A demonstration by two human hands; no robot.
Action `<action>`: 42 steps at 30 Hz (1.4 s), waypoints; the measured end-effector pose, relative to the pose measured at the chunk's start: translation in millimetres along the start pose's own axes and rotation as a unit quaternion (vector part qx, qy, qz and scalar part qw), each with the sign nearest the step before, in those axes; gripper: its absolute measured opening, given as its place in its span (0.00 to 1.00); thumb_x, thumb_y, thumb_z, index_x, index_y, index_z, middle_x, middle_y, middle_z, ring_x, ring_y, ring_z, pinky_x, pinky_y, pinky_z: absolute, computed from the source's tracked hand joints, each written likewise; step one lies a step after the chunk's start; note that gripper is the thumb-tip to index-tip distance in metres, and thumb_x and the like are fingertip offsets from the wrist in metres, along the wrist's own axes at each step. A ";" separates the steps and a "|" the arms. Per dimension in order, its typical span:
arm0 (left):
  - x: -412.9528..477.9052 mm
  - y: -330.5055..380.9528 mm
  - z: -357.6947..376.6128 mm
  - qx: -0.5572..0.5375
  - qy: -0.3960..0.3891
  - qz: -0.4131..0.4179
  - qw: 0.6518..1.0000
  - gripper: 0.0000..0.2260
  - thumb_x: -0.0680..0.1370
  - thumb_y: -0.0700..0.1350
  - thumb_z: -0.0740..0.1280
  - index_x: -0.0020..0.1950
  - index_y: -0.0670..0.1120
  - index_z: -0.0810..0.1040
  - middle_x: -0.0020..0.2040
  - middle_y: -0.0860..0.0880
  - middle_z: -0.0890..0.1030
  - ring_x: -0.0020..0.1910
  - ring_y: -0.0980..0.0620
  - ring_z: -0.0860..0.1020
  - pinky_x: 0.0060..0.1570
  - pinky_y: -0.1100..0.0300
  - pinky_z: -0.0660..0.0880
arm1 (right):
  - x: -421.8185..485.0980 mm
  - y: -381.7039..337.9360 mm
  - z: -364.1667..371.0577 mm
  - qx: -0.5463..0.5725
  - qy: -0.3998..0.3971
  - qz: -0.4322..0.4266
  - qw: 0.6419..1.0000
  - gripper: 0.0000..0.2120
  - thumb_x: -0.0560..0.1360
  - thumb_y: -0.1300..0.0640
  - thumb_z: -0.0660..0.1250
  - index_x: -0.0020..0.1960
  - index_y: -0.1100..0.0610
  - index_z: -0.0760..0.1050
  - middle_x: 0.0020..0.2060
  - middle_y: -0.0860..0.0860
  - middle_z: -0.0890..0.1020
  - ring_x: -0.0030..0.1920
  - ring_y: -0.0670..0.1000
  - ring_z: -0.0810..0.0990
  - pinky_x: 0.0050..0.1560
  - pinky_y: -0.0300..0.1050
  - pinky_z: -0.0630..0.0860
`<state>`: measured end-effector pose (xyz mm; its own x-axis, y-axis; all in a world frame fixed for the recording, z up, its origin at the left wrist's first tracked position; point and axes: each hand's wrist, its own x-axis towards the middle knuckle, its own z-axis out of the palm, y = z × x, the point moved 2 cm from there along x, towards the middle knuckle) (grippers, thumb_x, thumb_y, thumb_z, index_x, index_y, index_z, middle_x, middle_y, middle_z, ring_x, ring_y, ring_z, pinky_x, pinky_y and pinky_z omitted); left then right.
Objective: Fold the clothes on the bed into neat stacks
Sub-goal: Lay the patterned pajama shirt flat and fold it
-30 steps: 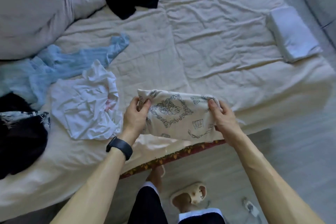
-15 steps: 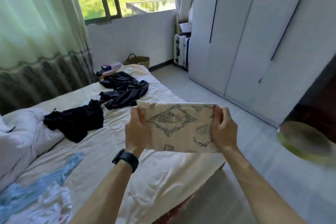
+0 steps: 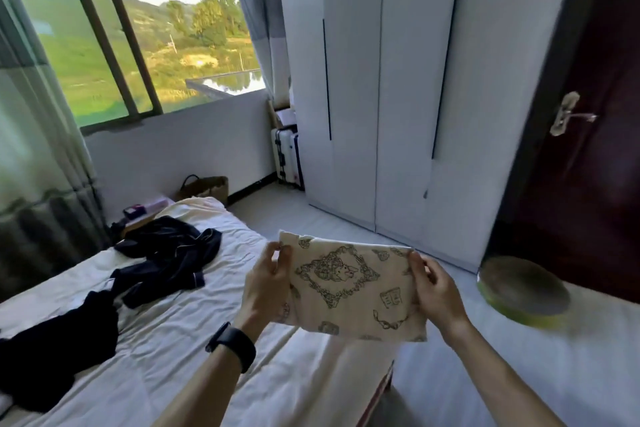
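- Both of my hands are holding a folded cream cloth point(image 3: 353, 291) with a drawn print up in the air, over the bed's point(image 3: 173, 340) right edge and clear of the sheet.
- My left hand point(image 3: 265, 288) is gripping the cloth's left edge: the thumb is pressing on the printed face near the top corner, and the other fingers are curling behind it.
- My right hand point(image 3: 438, 291) is pinching the right edge, thumb in front and fingers tucked behind the fold.
- The cloth is stretching flat between the two grips, with its lower edge hanging free.
- A black watch point(image 3: 230, 345) is sitting on my left wrist.
- A dark navy garment point(image 3: 169, 256) is lying crumpled toward the bed's far end, and a black garment point(image 3: 52, 350) is lying by its left edge.
- A white wardrobe point(image 3: 381, 97) is standing beyond the bed's right side.
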<state>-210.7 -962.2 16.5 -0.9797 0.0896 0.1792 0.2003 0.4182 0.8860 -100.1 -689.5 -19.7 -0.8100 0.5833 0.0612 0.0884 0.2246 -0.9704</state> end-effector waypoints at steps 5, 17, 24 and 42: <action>78.1 36.4 66.6 -0.081 -0.082 -0.020 0.993 0.04 0.83 0.50 0.64 0.50 0.54 0.78 0.38 0.51 0.86 0.34 0.51 0.83 0.35 0.53 0.80 | 78.2 -1.5 -48.3 0.100 -0.096 0.058 0.989 0.09 0.77 0.39 0.70 0.54 0.41 0.81 0.50 0.45 0.86 0.49 0.50 0.86 0.45 0.50 0.83; 263.7 124.0 261.4 -0.215 -0.251 -0.056 0.942 0.07 0.81 0.49 0.67 0.54 0.47 0.79 0.46 0.42 0.85 0.37 0.43 0.84 0.33 0.52 0.80 | 293.4 -7.2 -161.0 0.133 0.000 -0.005 0.991 0.18 0.74 0.52 0.76 0.62 0.42 0.80 0.56 0.55 0.84 0.56 0.55 0.85 0.56 0.61 0.83; 331.9 156.7 383.4 -0.247 -0.230 -0.048 0.940 0.09 0.80 0.50 0.68 0.55 0.46 0.78 0.46 0.42 0.85 0.39 0.42 0.84 0.36 0.50 0.81 | 443.4 18.6 -228.4 0.115 0.003 -0.037 0.993 0.16 0.77 0.58 0.73 0.64 0.47 0.80 0.53 0.53 0.85 0.53 0.52 0.85 0.49 0.43 0.82; 464.7 49.3 409.1 -0.253 -0.044 -0.154 0.954 0.30 0.65 0.29 0.78 0.63 0.47 0.76 0.57 0.35 0.80 0.53 0.39 0.82 0.52 0.47 0.81 | 728.9 39.5 -44.5 0.058 -0.236 0.009 0.970 0.09 0.80 0.52 0.70 0.58 0.43 0.79 0.52 0.48 0.85 0.48 0.45 0.85 0.42 0.37 0.80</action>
<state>-654.2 -530.1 -31.6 -0.9831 0.1176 -0.1401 -0.1469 -0.0517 0.9878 -661.2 -220.7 -3.1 -0.9865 0.1580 -0.0432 0.0614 0.1120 -0.9918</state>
